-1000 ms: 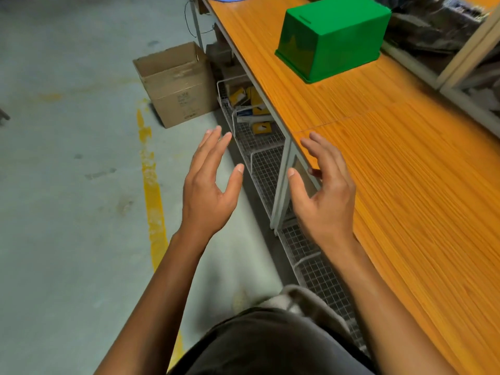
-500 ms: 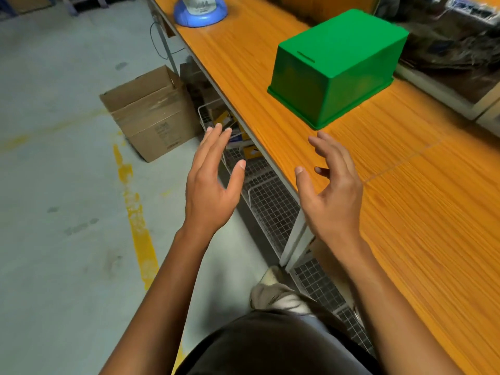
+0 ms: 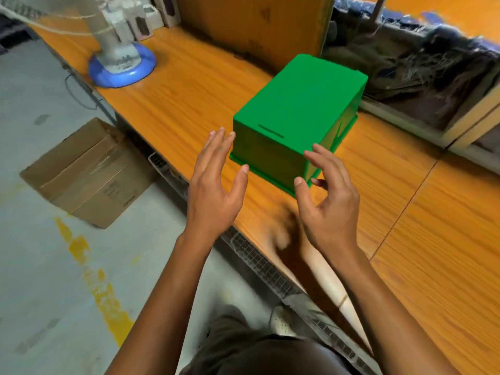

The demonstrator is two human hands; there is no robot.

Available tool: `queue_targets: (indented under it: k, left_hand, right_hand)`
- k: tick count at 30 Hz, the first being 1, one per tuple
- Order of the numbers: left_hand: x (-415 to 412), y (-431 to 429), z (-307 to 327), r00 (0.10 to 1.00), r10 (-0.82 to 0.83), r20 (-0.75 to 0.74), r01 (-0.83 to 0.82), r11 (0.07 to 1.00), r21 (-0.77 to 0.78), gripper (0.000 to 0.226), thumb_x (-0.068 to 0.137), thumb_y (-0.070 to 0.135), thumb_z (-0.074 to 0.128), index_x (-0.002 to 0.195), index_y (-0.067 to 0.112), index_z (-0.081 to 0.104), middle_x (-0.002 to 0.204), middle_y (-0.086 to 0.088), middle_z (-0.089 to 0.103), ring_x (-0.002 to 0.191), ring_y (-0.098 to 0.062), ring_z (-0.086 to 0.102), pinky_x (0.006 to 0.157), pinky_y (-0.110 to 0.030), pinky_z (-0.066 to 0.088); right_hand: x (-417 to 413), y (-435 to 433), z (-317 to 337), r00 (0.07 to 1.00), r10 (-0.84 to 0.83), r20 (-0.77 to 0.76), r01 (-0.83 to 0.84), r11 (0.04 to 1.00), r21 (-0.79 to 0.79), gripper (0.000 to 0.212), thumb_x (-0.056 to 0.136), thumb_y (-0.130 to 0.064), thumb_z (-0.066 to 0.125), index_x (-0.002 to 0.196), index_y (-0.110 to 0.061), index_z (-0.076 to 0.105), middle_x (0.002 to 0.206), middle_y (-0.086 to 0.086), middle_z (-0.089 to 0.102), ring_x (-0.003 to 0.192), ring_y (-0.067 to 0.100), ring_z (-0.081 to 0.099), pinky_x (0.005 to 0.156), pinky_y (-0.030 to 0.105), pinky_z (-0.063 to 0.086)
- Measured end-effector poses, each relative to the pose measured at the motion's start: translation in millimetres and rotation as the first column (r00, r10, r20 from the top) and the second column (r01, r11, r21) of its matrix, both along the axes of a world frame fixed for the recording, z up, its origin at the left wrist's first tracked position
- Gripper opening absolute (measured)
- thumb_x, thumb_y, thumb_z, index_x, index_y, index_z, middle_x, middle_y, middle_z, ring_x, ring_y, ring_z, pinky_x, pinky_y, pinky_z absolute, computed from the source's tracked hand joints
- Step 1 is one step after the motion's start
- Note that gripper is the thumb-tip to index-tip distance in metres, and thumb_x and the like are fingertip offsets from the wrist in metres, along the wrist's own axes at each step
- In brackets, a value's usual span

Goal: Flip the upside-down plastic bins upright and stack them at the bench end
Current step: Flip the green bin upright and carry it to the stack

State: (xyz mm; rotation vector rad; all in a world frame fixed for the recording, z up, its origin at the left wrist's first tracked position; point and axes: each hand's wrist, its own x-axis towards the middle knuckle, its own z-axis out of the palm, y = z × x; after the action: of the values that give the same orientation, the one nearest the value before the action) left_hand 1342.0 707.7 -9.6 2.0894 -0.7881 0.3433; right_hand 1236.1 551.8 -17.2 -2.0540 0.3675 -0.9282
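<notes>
So, the person was right at the reach-in step. The green bin (image 3: 297, 104) sat upside down on the bench (image 3: 419, 239), flat bottom up and rim on the wood, just ahead of both sets of fingertips. The left hand (image 3: 213, 190) was wide open, with its fingers (image 3: 217, 142) straight and right beside the bin's near left corner. Whether they touched it couldn't be told. The right hand (image 3: 327, 201) was open too, fingers loosely curved and holding nothing, in front of the near right corner. Contact there was unclear as well.

Nothing looked flipped yet, and no stack was in view. The next move probably called for sliding a hand down each side wall, hooking fingers under the rim lip, then rolling the bin over so the opening faced up. Those smooth walls looked slick, so the lip seemed the safer hold. A fan's blue base (image 3: 123, 69) stood far beyond the left fingertips, well apart from the bin.
</notes>
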Motion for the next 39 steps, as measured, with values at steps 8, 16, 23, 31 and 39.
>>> queue_targets:
  k: [8,16,23,31,39]
  left_hand:
    - [118.9,-51.9,4.8,0.966,-0.260,-0.007,0.260,0.964,0.051,0.058,0.094,0.031,0.052,0.144,0.004,0.047,0.153,-0.015,0.044,0.146,-0.028,0.035,0.119,-0.039,0.031]
    - [204.2,-119.1,18.4,0.906,-0.321,-0.276,0.392,0.882,0.260,0.072,0.099,0.037,0.053,0.159,0.019,0.017,0.166,-0.008,0.016,0.152,-0.022,0.016,0.118,-0.036,0.022]
    - [219.6,-154.0,11.2,0.770,-0.348,-0.534,0.520,0.828,0.211,0.071,0.100,0.042,0.052,0.158,0.019,0.018,0.159,-0.007,0.031,0.145,-0.027,0.033,0.113,-0.035,0.030]
    - [213.9,-164.7,2.0,0.762,-0.317,-0.565,0.478,0.864,0.159,0.065,0.100,0.048,0.048,0.155,0.020,0.029,0.155,-0.004,0.037,0.138,-0.026,0.041,0.107,-0.041,0.037]
    - [202.5,-173.8,-19.5,0.539,-0.380,-0.752,0.472,0.875,-0.105,0.092,0.072,0.080,0.048,0.150,0.030,0.038,0.147,0.003,0.049,0.128,-0.021,0.053,0.105,-0.051,0.046]
  right_hand:
    - [72.7,-28.9,0.0,0.961,-0.277,-0.014,0.276,0.961,-0.029,0.040,0.086,-0.020,0.059,0.123,-0.005,0.064,0.136,0.012,0.058,0.125,0.024,0.057,0.090,0.048,0.054]
    - [119.8,-59.9,-2.3,0.813,-0.486,-0.320,0.519,0.854,0.022,0.054,0.086,-0.030,0.061,0.137,-0.013,0.052,0.140,0.010,0.055,0.128,0.028,0.052,0.102,0.042,0.045]
    - [129.8,-74.5,-15.1,0.850,-0.387,-0.356,0.525,0.577,0.626,0.036,0.097,-0.027,0.057,0.131,-0.017,0.056,0.136,0.009,0.060,0.119,0.021,0.058,0.104,0.048,0.047]
    - [138.7,-65.4,1.7,0.893,-0.284,-0.349,0.449,0.592,0.669,0.034,0.092,-0.022,0.062,0.125,-0.016,0.057,0.119,0.004,0.072,0.105,0.022,0.071,0.097,0.051,0.054]
    - [124.7,-59.8,92.0,0.652,-0.466,-0.598,0.598,0.801,0.027,0.051,0.097,-0.050,0.045,0.136,-0.018,0.054,0.137,0.009,0.060,0.124,0.033,0.055,0.101,0.041,0.044]
